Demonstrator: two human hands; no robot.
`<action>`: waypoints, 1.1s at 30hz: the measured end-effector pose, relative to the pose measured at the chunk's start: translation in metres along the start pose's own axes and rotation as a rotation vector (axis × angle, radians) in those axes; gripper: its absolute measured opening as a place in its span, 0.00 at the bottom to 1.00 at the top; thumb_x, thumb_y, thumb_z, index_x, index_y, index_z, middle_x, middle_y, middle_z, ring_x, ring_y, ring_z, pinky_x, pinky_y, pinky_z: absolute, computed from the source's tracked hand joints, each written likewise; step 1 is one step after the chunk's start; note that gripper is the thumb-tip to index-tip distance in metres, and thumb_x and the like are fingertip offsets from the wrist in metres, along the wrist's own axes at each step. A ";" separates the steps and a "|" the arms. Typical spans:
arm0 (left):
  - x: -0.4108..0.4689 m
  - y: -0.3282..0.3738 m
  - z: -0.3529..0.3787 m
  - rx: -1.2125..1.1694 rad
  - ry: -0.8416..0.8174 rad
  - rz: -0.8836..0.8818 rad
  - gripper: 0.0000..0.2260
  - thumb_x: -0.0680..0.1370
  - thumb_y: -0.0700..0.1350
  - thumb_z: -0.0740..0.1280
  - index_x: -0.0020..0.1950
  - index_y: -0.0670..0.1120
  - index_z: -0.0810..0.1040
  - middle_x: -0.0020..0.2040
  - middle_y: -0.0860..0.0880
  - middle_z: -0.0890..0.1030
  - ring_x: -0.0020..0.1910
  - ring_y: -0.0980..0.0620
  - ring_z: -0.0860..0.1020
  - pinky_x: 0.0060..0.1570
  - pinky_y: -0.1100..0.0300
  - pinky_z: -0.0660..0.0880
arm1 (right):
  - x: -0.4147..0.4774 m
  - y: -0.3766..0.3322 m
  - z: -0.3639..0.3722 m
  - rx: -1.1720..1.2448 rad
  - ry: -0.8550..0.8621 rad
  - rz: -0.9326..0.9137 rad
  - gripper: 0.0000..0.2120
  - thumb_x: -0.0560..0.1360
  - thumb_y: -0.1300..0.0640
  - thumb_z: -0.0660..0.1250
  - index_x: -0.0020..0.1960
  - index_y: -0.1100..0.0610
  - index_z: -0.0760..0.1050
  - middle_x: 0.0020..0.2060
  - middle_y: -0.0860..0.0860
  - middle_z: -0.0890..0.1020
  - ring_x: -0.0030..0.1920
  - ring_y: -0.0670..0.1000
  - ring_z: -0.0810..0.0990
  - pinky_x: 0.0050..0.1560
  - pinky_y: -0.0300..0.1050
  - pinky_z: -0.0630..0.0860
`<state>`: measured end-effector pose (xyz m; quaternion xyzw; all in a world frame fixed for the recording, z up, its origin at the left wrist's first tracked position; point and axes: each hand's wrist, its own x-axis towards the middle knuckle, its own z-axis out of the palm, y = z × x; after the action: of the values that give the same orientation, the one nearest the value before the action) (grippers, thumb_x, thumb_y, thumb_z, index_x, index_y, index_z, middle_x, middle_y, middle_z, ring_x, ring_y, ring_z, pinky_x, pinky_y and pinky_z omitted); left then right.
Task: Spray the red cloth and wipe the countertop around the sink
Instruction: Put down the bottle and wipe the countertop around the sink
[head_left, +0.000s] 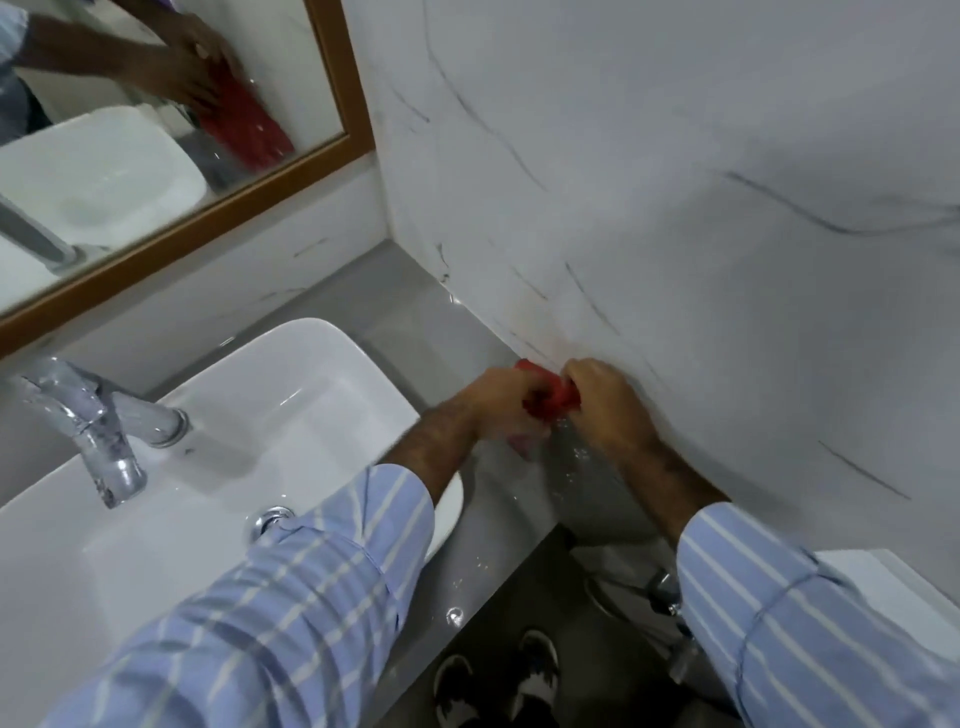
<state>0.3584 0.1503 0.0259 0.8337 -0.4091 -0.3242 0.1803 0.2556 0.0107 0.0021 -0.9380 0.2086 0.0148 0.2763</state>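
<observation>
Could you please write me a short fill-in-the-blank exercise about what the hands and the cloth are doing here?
1. Both hands, left hand and right hand, grip a bunched cloth coloured ____.
2. The cloth sits on the grey countertop, against the white marble ____.
3. The white rectangular ceramic sink lies to the ____ of the hands.
4. The chrome faucet is reflected in the wood-framed ____.

Missing words: red; wall; left; mirror

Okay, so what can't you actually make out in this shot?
Head view only:
- Red cloth: mostly hidden inside the left hand and right hand.
- Countertop beneath the hands: covered.
- Spray bottle: not in view.
- Faucet: blurred.
- Sink: cut off at the left edge, part under the sleeve.
</observation>
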 end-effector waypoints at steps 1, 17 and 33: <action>0.004 -0.003 0.006 0.110 -0.180 -0.022 0.18 0.76 0.52 0.73 0.63 0.45 0.82 0.55 0.47 0.84 0.55 0.48 0.81 0.53 0.59 0.74 | -0.004 0.012 0.010 0.017 -0.085 0.084 0.08 0.81 0.64 0.65 0.58 0.62 0.81 0.57 0.61 0.83 0.58 0.62 0.81 0.62 0.55 0.76; 0.080 -0.103 0.038 0.175 -0.094 -0.652 0.34 0.83 0.52 0.58 0.84 0.45 0.45 0.85 0.45 0.40 0.83 0.38 0.45 0.79 0.38 0.56 | 0.027 0.075 0.123 -0.462 -0.253 -0.347 0.40 0.83 0.33 0.41 0.84 0.60 0.46 0.84 0.58 0.52 0.84 0.58 0.50 0.83 0.59 0.51; -0.022 -0.065 0.050 0.461 0.463 -0.684 0.39 0.82 0.64 0.42 0.83 0.38 0.46 0.85 0.39 0.43 0.84 0.40 0.40 0.81 0.40 0.44 | -0.031 0.081 0.146 -0.473 -0.114 -0.287 0.39 0.85 0.34 0.44 0.82 0.63 0.57 0.81 0.60 0.62 0.81 0.61 0.62 0.82 0.56 0.50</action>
<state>0.3509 0.2055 -0.0386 0.9892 -0.1213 -0.0713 -0.0402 0.2074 0.0377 -0.1590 -0.9941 0.0488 0.0764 0.0601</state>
